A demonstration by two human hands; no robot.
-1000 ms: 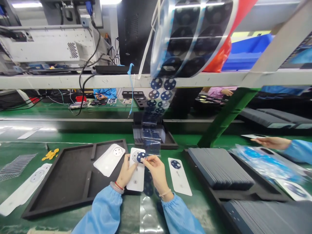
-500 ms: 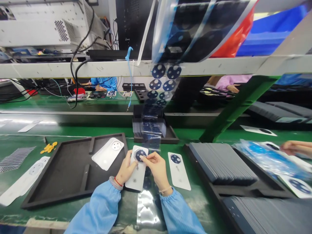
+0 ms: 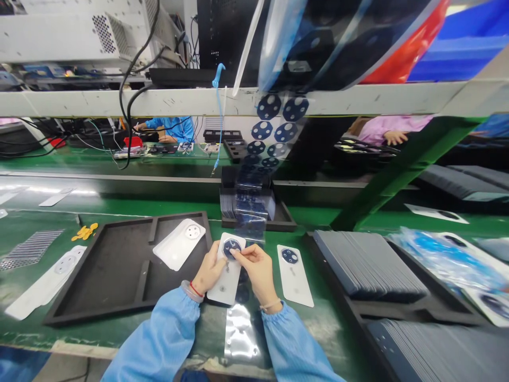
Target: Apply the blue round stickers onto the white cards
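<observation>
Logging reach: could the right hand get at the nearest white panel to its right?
Likely yes: nothing visible stands between the right hand and that panel, though it touches a dark disc.

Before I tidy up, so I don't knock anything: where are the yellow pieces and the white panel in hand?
Yellow pieces (image 3: 84, 232): head view, middle of the cluster.
White panel (image 3: 228, 279): head view, lower half of its face.

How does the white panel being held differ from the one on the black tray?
The held panel carries a dark disc; the tray panel shows a pale circle. The held panel is in the left hand, with the right hand at its disc; the tray panel lies untouched on the black tray. Both are white with rounded corners.
</observation>
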